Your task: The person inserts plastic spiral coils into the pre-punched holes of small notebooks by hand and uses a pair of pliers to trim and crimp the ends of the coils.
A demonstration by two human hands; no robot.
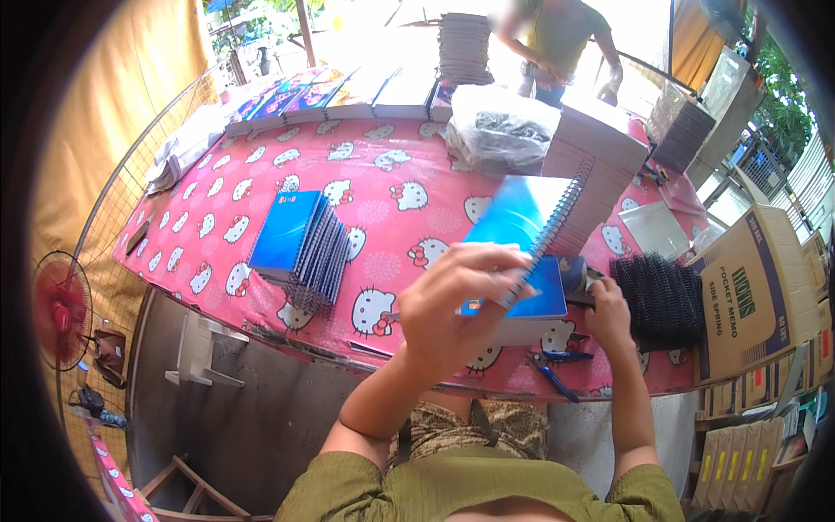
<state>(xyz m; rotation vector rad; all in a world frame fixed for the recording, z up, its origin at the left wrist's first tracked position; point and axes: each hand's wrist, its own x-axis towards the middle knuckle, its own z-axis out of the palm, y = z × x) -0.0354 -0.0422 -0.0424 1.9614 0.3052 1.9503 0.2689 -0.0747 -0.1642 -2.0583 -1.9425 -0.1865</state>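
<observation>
My left hand [461, 304] is closed on a spiral notebook [515, 211] with a glossy blue cover, lifted and tilted above the table, its wire coil along the right side. Under it lies a stack of unbound pages with a blue cover [548, 291] on top. My right hand [607, 311] is at that stack's right side, fingers bent at a dark, greyish piece [574, 273] that I cannot make out. Just right of this hand is a heap of black wire coils [658, 298]. Blue-handled pliers [554, 379] lie near the table's front edge.
Bound blue notebooks [291, 239] are piled at left on the pink patterned table [383, 261]. Cover stacks [348, 94] line the back, beside a plastic bag [500, 130]. A tall paper stack [591, 165] and a carton [755, 296] stand at right. Another person [561, 43] stands beyond.
</observation>
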